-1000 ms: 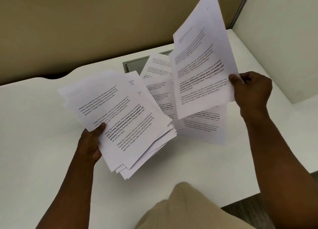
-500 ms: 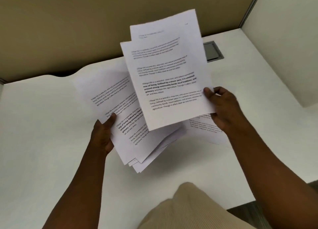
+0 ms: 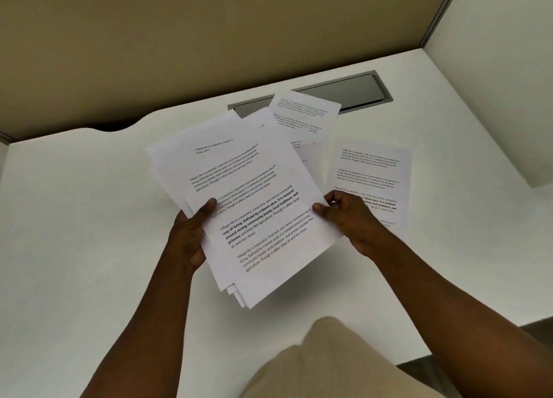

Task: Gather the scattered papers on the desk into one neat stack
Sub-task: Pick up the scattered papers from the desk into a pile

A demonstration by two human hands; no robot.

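A loose stack of printed papers [image 3: 248,206] is held up above a white desk [image 3: 74,233], in the middle of the view. The sheets are fanned and uneven, with corners of lower pages poking out at the bottom edge, and the top page shows paragraphs of black text, one partly in bold. The left hand [image 3: 188,239] grips the stack's left edge, thumb pressed on the top sheet and fingers curled underneath. The right hand [image 3: 347,215] pinches the stack's right edge, thumb on top and fingers bent behind the paper. Two more printed sheets lie flat on the desk beyond the stack: one sheet [image 3: 305,113] just behind it, its far edge overlapping a grey metal cable hatch [image 3: 353,90] set into the desktop, and another sheet [image 3: 371,176] to the right, partly hidden by the right hand. A tan partition wall [image 3: 209,38] rises behind the desk. At the bottom, the person's beige ribbed clothing [image 3: 323,364] is visible.
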